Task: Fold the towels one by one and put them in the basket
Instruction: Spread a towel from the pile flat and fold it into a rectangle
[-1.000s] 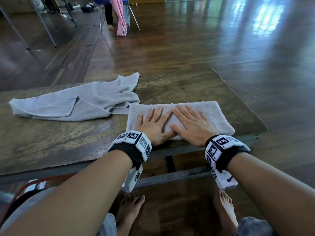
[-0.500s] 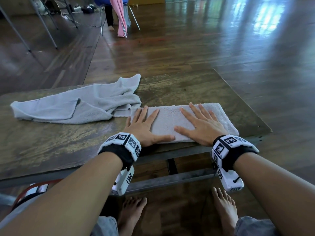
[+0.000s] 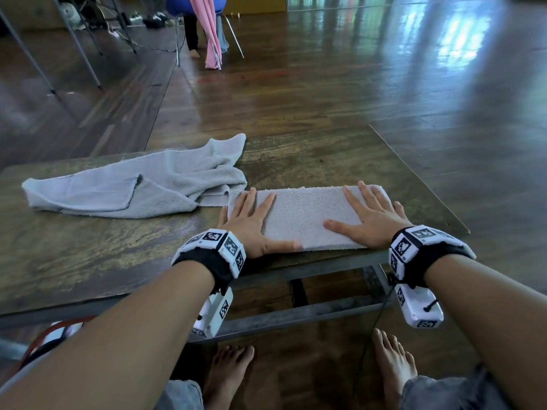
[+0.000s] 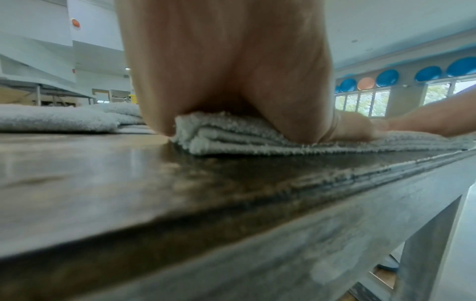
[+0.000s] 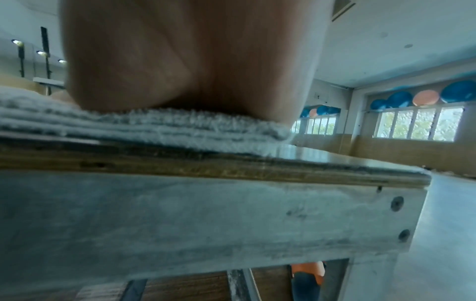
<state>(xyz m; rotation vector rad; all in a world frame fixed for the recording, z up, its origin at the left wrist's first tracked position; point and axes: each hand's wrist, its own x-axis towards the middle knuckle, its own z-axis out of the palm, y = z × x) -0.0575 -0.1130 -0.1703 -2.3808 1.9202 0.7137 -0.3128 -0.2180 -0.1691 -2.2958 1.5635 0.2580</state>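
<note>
A folded grey-white towel (image 3: 302, 214) lies as a long strip near the table's front edge. My left hand (image 3: 251, 223) presses flat on its left end, fingers straight and spread. On the right end my right hand (image 3: 370, 217) lies flat the same way. The left wrist view shows the palm (image 4: 231, 71) bearing down on the stacked layers of the towel (image 4: 231, 138). From the right wrist, the palm (image 5: 193, 61) sits on the towel's layered edge (image 5: 154, 132). A second, crumpled light grey towel (image 3: 133, 187) lies to the left, touching the folded one. No basket is in view.
The dark wooden table (image 3: 88, 261) has a metal frame; its right edge (image 3: 429, 187) runs close to my right hand. A red-rimmed object (image 3: 56, 332) shows below the table's front left. My bare feet (image 3: 393, 374) stand under the table. A chair and pink cloth (image 3: 210, 31) stand far back.
Both hands have slid apart along the folded towel, from its middle out to its two ends, smoothing it flat. The crumpled towel has not moved.
</note>
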